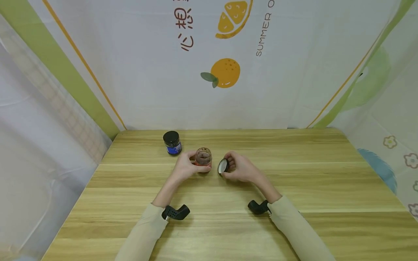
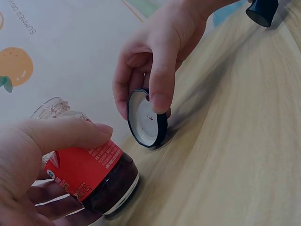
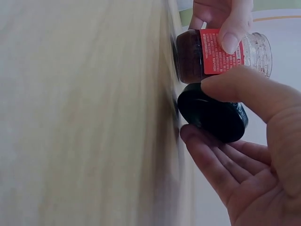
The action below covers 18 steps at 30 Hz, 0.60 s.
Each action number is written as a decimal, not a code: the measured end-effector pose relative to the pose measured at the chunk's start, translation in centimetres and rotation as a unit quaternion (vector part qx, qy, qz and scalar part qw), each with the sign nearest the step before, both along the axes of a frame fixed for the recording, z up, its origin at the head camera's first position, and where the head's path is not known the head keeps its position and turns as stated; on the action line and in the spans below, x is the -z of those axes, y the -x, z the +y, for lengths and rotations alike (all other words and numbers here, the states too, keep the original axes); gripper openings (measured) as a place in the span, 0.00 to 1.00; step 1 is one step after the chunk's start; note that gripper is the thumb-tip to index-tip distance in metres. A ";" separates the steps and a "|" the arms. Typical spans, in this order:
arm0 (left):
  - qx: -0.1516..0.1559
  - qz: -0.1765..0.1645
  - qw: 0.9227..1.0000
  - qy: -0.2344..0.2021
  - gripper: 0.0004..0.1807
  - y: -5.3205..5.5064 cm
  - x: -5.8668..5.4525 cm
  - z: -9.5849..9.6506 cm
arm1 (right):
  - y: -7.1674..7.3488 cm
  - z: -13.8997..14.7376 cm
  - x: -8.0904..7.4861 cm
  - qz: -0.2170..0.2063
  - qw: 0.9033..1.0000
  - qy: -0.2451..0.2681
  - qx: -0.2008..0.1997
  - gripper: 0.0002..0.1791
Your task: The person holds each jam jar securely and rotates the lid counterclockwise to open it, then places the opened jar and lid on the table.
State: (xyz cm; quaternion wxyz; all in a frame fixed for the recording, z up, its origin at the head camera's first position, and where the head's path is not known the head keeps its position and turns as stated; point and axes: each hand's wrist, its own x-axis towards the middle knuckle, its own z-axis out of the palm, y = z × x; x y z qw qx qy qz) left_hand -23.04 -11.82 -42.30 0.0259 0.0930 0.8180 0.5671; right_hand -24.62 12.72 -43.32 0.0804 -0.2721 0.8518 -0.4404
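Note:
An uncapped glass jar [image 1: 204,156] with a red label stands near the middle of the table, dark contents inside. My left hand [image 1: 186,167] grips it from the left, thumb across the label in the left wrist view. Just right of the jar, my right hand [image 1: 241,167] pinches a black lid [image 1: 223,166] between thumb and fingers. The lid is tilted on edge, its white inner side [image 2: 143,117] facing the jar and specked with dark residue. In the right wrist view, the lid [image 3: 211,115] and the jar [image 3: 190,56] appear close together.
A second jar [image 1: 172,143] with a black lid and blue label stands behind and left of my left hand. The wooden table [image 1: 310,170] ends at a printed white curtain [image 1: 156,90] at the back. Black devices [image 1: 176,212] sit on both wrists.

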 end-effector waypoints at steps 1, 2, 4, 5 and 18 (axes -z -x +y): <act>-0.001 -0.002 1.000 0.001 0.22 0.0 0.0 0.0 | 0.0 0.0 0.0 0.005 1.000 -0.006 0.001 0.28; -0.003 -0.002 1.000 0.000 0.22 0.3 0.6 -0.1 | 0.0 0.0 0.0 0.010 1.000 -0.014 0.003 0.28; -0.003 0.000 1.000 0.000 0.22 0.4 0.7 -0.2 | 0.1 0.0 0.0 0.024 0.999 -0.032 0.006 0.27; -0.003 0.001 1.000 0.001 0.22 0.4 0.7 -0.2 | 0.2 0.0 0.1 0.032 0.999 -0.040 0.007 0.26; -0.015 0.001 1.000 0.010 0.25 0.4 0.9 -0.2 | 0.3 0.1 0.6 0.072 0.990 -0.115 0.043 0.28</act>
